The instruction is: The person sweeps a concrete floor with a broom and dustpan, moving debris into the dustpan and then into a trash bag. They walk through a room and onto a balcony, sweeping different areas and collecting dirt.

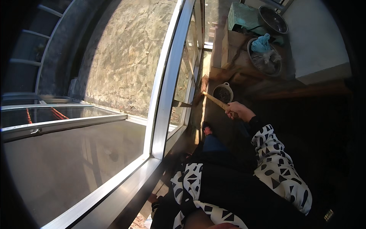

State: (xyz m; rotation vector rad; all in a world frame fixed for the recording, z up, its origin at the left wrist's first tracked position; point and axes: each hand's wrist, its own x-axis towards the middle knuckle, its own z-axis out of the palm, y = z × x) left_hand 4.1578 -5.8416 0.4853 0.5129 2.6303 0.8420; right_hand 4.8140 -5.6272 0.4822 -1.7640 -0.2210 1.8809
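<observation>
My right hand (238,111) is closed round the near end of a pale wooden stick (216,100). From my fist the stick slants forward and left to the sunlit strip below the window, where its far end meets a reddish-brown patch; whether that patch belongs to it I cannot tell. Just beyond the stick sits a light-rimmed pan (223,94) with something dark inside. My left hand (153,198) is low by my left side, mostly in shadow near the window sill, and its fingers cannot be made out.
Metal-framed windows (155,95) run along my left, one pane swung outward. At the far right stand a green box (241,17), a dark basin (273,20) and another basin (280,70) holding plastic bags (261,44). My shoe (207,129) is below the stick.
</observation>
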